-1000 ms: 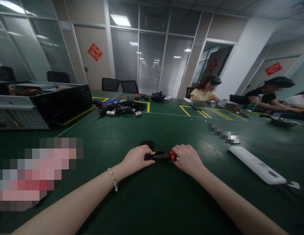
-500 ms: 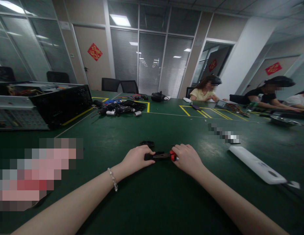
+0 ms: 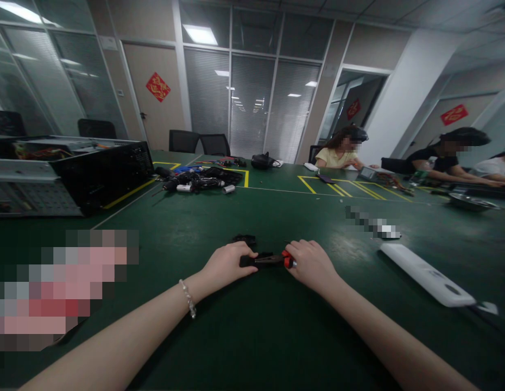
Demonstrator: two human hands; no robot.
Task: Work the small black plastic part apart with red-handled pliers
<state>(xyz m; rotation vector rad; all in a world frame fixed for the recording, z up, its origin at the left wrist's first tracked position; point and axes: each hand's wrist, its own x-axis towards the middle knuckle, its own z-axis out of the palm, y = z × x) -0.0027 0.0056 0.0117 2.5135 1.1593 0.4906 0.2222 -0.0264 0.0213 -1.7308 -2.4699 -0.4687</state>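
Pliers [image 3: 270,260] with red grips and dark jaws point to the left, low over the green table. My right hand [image 3: 311,262] is closed around their grips. The fingers and thumb of my left hand [image 3: 228,262] pinch a small black piece [image 3: 247,261], whose exact kind I cannot make out. The jaws meet its right end; whether they clamp it is too small to tell. Just behind my left fingers lies another small dark part [image 3: 244,239] on the table.
A white power strip [image 3: 429,276] lies at the right, below a blurred-out object [image 3: 372,221]. At the left are an open computer case [image 3: 101,176] and a pixelated item [image 3: 61,293]. A pile of cables [image 3: 199,179] sits farther back. Several people work at the far right.
Hardly anything differs. Both hands, the pliers and the black piece hold the same place, with at most a tiny shift of the piece between the left fingers.
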